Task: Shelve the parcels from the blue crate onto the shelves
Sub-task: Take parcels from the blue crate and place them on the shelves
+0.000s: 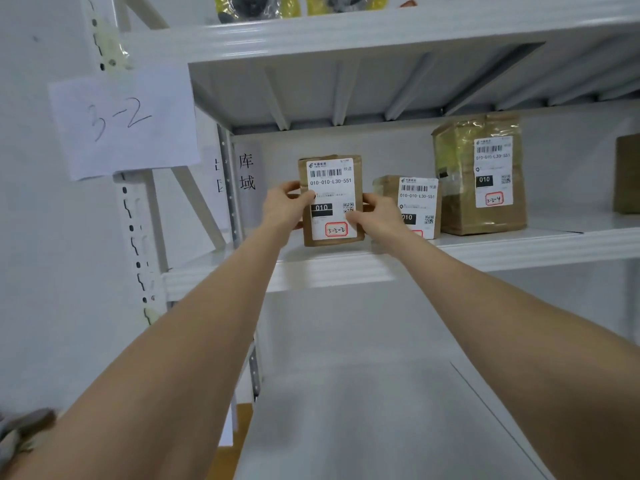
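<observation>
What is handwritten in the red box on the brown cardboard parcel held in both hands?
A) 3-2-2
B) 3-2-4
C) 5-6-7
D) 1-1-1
A: the brown cardboard parcel, gripped by the left hand and the right hand, shows 3-2-2 in the red box at the bottom of its label.

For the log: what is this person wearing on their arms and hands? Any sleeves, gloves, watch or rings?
Left hand and right hand are ungloved, no rings showing. The left forearm and right forearm are bare to the frame edge: no sleeves, watch or wristband. A blurred grey patch at lower left may be clothing; cannot tell.
</observation>
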